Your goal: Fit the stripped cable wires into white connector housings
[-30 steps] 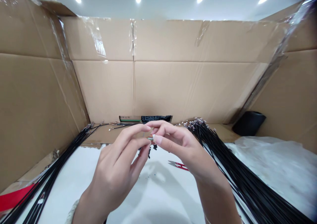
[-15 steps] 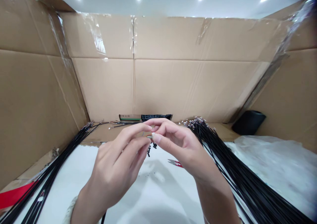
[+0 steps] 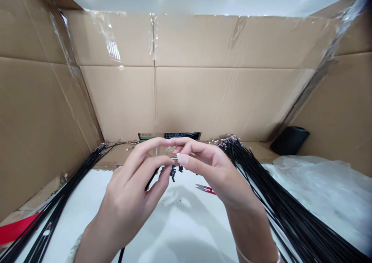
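Both my hands meet at the centre, above the white table (image 3: pixel 174 224). My right hand (image 3: pixel 215 170) pinches a small white connector (image 3: pixel 178 157) between thumb and fingers. Thin coloured wires (image 3: pixel 173 158) run from it to my left hand (image 3: pixel 133 193), whose thumb and fingertips are closed on them. A piece of black cable (image 3: pixel 151 179) shows between my left thumb and fingers, and more black cable (image 3: pixel 121 254) hangs below that wrist.
Small black pieces (image 3: pixel 173 174) lie behind the hands, and red-handled snips (image 3: pixel 205 189) near my right hand. Black cable bundles (image 3: pixel 273 193) flank both sides. Clear plastic (image 3: pixel 322 193) and a black roll (image 3: pixel 290 140) are right. Cardboard walls (image 3: pixel 197 100) surround the table.
My left hand has shifted slightly left and its fingers have arched, so black cable now shows between them. The white connector stands more upright in my right fingertips.
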### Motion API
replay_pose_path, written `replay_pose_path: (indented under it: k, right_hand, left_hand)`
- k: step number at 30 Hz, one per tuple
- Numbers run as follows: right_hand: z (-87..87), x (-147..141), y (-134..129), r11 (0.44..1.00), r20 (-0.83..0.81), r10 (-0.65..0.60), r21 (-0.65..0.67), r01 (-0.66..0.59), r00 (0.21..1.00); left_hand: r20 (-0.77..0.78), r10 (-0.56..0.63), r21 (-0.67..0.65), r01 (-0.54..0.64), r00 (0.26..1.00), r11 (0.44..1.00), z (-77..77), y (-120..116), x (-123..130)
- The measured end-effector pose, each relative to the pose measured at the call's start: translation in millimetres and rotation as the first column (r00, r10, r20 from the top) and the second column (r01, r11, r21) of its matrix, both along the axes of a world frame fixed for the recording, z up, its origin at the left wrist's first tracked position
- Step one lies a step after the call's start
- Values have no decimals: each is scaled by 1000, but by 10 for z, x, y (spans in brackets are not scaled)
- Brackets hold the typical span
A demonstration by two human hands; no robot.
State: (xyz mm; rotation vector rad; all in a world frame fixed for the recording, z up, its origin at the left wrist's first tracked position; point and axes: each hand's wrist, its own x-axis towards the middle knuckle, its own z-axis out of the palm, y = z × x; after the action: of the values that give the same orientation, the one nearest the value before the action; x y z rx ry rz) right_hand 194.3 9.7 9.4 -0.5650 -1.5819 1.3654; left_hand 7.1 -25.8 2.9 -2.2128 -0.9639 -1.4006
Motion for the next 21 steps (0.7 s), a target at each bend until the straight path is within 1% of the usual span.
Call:
replay_pose_path:
  k: [5,10,15,21]
  right_hand:
    - [5,-5,40,999,-13,51,-5,-51,999]
    - [-8,-11,53,998,-23,58,-8,-58,998]
    - [3,9,26,999,-11,36,12,-36,999]
    - [26,41,15,1000,2,14,9,-14,1000]
  left_hand:
    - [11,-7,40,6,1000,999,6,19,-26]
    - [17,-17,90,16,1000,996,-15,38,-11]
    - [-10,-4,165,6,1000,986,-27,36,14]
    - [-29,-23,183,28,999,983,-29,55,22]
